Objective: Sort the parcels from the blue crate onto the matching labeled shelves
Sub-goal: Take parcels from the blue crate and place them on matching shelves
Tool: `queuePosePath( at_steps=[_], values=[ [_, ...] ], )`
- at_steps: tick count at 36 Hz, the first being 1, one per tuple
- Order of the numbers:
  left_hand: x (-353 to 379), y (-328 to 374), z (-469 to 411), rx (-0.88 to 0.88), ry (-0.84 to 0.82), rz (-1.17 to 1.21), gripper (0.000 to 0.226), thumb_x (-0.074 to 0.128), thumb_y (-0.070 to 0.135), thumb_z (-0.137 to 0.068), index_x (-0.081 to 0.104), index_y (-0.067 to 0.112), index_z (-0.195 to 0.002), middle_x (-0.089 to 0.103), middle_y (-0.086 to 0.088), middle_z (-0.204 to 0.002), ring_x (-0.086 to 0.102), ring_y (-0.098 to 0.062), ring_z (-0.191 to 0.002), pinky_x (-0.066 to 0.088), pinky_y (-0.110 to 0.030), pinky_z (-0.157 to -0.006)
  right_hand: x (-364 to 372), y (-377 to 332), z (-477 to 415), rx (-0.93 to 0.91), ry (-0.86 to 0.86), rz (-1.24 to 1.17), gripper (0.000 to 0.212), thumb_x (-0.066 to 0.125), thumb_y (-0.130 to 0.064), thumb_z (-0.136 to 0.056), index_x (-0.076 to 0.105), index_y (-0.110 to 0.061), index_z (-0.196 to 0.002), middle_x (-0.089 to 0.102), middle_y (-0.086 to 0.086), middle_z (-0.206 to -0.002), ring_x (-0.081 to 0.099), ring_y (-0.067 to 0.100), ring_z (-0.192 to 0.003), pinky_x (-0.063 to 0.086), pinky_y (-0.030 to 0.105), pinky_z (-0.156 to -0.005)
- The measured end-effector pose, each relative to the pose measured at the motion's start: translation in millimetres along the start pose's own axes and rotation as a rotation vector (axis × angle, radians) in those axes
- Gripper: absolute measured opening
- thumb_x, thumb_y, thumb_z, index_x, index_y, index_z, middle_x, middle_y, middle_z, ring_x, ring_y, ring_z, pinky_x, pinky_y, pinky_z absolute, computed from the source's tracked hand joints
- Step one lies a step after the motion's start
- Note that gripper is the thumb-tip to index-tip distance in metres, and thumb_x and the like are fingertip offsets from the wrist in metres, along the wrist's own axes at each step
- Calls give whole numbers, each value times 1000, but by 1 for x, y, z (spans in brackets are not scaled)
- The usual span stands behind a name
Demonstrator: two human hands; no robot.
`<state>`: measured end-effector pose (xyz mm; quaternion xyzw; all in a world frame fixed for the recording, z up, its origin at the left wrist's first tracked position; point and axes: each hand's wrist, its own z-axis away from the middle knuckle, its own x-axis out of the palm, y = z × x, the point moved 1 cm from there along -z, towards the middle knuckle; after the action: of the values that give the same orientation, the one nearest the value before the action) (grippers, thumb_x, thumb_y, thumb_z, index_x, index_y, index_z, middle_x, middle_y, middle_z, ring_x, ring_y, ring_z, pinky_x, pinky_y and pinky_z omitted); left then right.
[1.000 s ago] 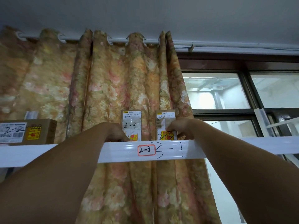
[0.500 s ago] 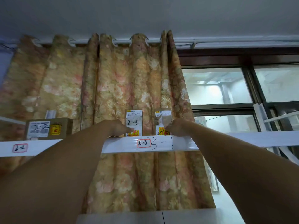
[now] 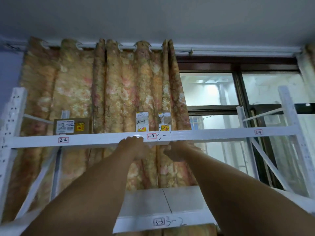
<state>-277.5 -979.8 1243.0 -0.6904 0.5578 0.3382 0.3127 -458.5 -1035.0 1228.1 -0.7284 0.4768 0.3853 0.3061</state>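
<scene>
Parcels marked 2-3 (image 3: 142, 122) stand upright on the top shelf (image 3: 221, 133), directly above both hands. Left hand (image 3: 134, 147) and right hand (image 3: 175, 150) are equally near, fingers loosely curled, holding nothing; blue crate out of view.

- Upper shelf (image 3: 102, 141) spans between the left post (image 3: 12, 116) and the right post (image 3: 289, 113).
- Box (image 3: 72, 126) sits on the upper shelf at the left, above label 2-2 (image 3: 63, 140).
- Two parcels stand upright on it near the middle, side by side and apart: left parcel (image 3: 142, 121) and right parcel (image 3: 164, 121), above label 2-3 (image 3: 151, 136).
- Curtain (image 3: 119, 91) hangs behind the box and parcels; window (image 3: 209, 89) lies to its right.
- Lower shelf (image 3: 146, 201) lies below, with label 3-3 (image 3: 158, 222) on its front edge.
- Left hand (image 3: 134, 147) is at the upper shelf's front edge, just left of label 2-3; right hand (image 3: 175, 151) is just under that edge, beside it.
</scene>
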Motion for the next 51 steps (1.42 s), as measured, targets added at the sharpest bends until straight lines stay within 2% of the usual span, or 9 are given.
queuePosePath(
  at_steps=[3, 7, 11, 18, 26, 33, 40, 45, 51],
  values=[
    [2, -1, 39, 8, -76, 34, 57, 32, 59, -101, 55, 22, -136, 56, -8, -144, 55, -32, -126, 49, -43, -101, -1, -9, 48, -3, -55, -2, 66, 41, -59, -103, 38, -22, -158, 37, 7, -164, 35, 31, -151, 30, 46, -120],
    [-5, 1, 96, -18, -95, 58, 66, 34, 64, -101, 36, 26, -155, 39, -9, -160, 38, -34, -146, 36, -44, -116, -4, -17, 102, -2, -111, 27, 68, 34, -63, -103, 37, -22, -158, 36, 8, -165, 34, 31, -151, 30, 47, -120],
    [-22, 14, 149, 2, -154, 34, 60, 39, 61, -102, 44, 27, -151, 47, -9, -155, 44, -33, -141, 38, -43, -111, -11, -19, 151, -8, -129, 33, 70, 32, -66, -103, 36, -22, -158, 35, 9, -165, 32, 32, -152, 28, 49, -121],
    [-49, 30, 215, -23, -184, 36, 66, 29, 63, -103, 40, 22, -154, 28, -7, -166, 36, -33, -145, 34, -47, -112, -34, -22, 213, 1, -174, -2, 72, 31, -65, -103, 29, -24, -161, 26, 8, -169, 23, 33, -156, 20, 51, -125],
    [-70, 60, 265, -58, -209, 21, 68, 28, 65, -102, 43, 22, -153, 42, -8, -158, 42, -31, -140, 38, -45, -107, -46, -20, 272, -61, -161, 23, 83, 19, -72, -100, 16, -20, -165, 18, 8, -171, 13, 33, -158, 12, 50, -126],
    [-76, 83, 316, -81, -277, -17, 63, 28, 58, -105, 39, 21, -155, 38, -7, -160, 38, -30, -143, 33, -44, -113, -54, 13, 320, -93, -214, 27, 70, 26, -61, -105, 18, -24, -165, 20, 7, -171, 16, 32, -157, 15, 48, -125],
    [-73, 102, 365, -134, -310, 36, 63, 20, 56, -107, 35, 19, -156, 43, -12, -155, 43, -32, -137, 36, -43, -107, -62, 29, 367, -109, -273, 20, 65, 24, -57, -108, 30, -20, -161, 31, 10, -167, 29, 33, -152, 25, 47, -120],
    [-76, 97, 401, -161, -322, 8, 60, 19, 54, -107, 41, 18, -149, 45, -11, -151, 43, -31, -135, 35, -45, -108, -62, 12, 388, -142, -311, -6, 63, 25, -56, -107, 33, -21, -159, 37, 10, -163, 35, 33, -148, 29, 46, -119],
    [-78, 46, 438, -251, -340, -23, 58, 18, 52, -107, 43, 20, -149, 46, -11, -151, 46, -32, -134, 39, -43, -107, -37, -40, 402, -242, -328, -34, 59, 28, -50, -106, 39, -20, -155, 41, 8, -160, 38, 32, -146, 30, 45, -118]
  ],
)
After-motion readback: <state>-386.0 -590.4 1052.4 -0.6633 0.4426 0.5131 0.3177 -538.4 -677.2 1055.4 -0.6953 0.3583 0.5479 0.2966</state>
